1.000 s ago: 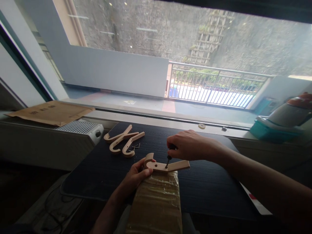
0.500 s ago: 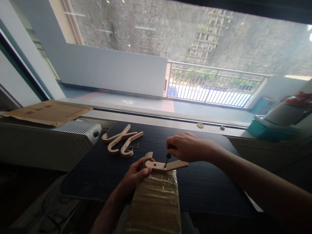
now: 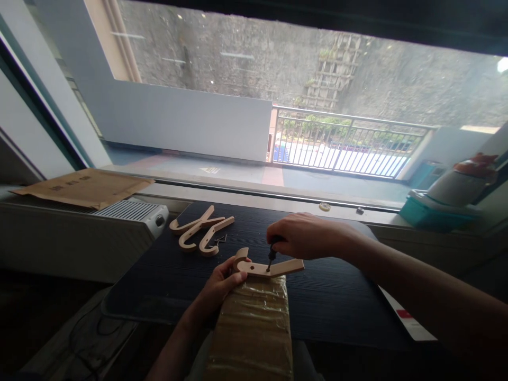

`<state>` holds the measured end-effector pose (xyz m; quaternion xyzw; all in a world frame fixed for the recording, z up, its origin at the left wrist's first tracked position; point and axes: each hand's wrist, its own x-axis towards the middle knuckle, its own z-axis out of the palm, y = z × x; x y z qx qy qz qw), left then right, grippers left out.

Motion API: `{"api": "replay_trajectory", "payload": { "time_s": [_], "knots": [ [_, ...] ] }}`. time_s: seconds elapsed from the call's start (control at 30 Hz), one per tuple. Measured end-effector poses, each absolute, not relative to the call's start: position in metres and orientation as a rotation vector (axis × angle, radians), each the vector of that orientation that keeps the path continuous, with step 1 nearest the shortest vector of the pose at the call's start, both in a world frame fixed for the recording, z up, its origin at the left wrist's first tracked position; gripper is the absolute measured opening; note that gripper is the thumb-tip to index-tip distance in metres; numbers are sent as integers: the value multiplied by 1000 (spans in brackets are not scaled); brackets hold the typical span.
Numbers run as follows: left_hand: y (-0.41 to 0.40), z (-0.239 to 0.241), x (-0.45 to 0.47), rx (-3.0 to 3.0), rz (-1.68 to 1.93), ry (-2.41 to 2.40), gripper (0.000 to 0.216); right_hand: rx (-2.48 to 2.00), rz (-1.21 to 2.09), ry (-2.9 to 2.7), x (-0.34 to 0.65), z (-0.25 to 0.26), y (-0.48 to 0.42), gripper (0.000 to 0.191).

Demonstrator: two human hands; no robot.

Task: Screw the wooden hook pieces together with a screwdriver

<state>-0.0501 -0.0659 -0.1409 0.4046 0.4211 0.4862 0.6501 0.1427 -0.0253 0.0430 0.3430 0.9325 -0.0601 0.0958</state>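
My left hand is closed around the curved end of a pale wooden hook, thumb on its near side. The hook lies across the far end of a tape-wrapped cardboard block. My right hand grips the dark handle of a screwdriver from above. The screwdriver stands nearly upright, its tip in the hook's right-hand hole; another hole shows further left. Whether a screw sits under the tip, I cannot make out.
Several more wooden hooks lie at the back left of the dark table, with small screws beside them. Left stands a radiator under a brown envelope. A teal box sits right on the windowsill.
The view has shifted slightly, showing more of a white item at the table's right edge. Both hands keep their grips, and the screwdriver stays in the same hole.
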Motion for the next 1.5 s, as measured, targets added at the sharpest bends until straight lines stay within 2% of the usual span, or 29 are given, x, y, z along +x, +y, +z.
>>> {"api": "replay_trajectory", "payload": {
  "time_s": [0.33, 0.6, 0.9, 1.23, 1.5],
  "knots": [
    [-65, -141, -51, 953, 1102, 957, 41, 1134, -199, 2784, 148, 26, -23, 26],
    [-63, -141, -57, 918, 1032, 873, 41, 1269, -61, 2692, 138, 22, -24, 38],
    [-64, -144, -54, 928, 1075, 905, 40, 1007, -114, 2806, 146, 38, -26, 19],
    [-66, -142, -49, 903, 1121, 954, 40, 1145, -247, 2813, 152, 22, -16, 23],
    [-66, -141, -51, 932, 1104, 920, 38, 1282, -98, 2688, 139, 26, -22, 36]
  ]
}}
